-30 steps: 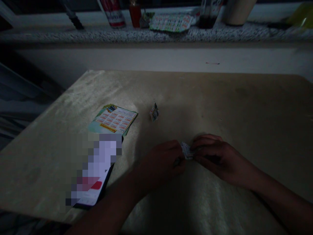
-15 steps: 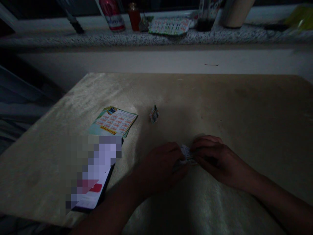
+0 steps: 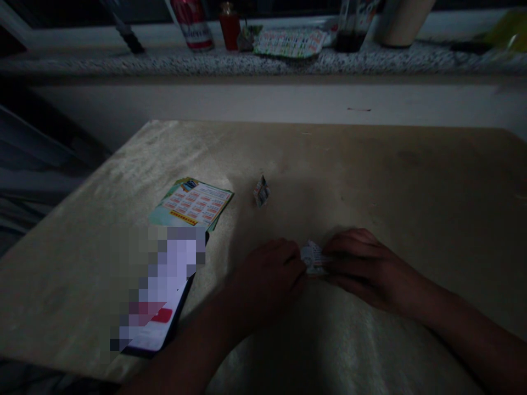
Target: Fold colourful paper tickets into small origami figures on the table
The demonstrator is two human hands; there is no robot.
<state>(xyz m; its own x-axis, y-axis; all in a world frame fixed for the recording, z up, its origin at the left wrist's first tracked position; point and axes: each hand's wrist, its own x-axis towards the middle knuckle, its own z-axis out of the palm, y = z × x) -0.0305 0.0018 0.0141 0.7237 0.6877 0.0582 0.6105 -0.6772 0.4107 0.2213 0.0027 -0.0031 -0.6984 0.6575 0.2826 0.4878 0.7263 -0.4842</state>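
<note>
Between my hands, on the table [image 3: 411,219], lies a small folded piece of printed paper [image 3: 313,258], pale with dark lettering. My left hand [image 3: 274,277] has its fingers curled closed at the paper's left edge. On the right edge, the fingers of my right hand [image 3: 366,269] press together over the paper, and the part beneath them is hidden. Beyond my left hand stands a small folded paper shape [image 3: 262,193], pointed at the top. Off to the left lies a stack of printed cards [image 3: 195,202] with red and white boxes.
A phone [image 3: 164,329] with a lit, partly blurred screen lies left of my left forearm. Behind the table, a speckled stone windowsill [image 3: 197,65] holds a red can [image 3: 193,24], a small red bottle [image 3: 229,30], a printed packet [image 3: 288,43] and a glass with dark liquid [image 3: 352,33].
My left fingers have drawn back slightly to the left, and more of the paper shows between my hands. The right fingers lie flatter over it.
</note>
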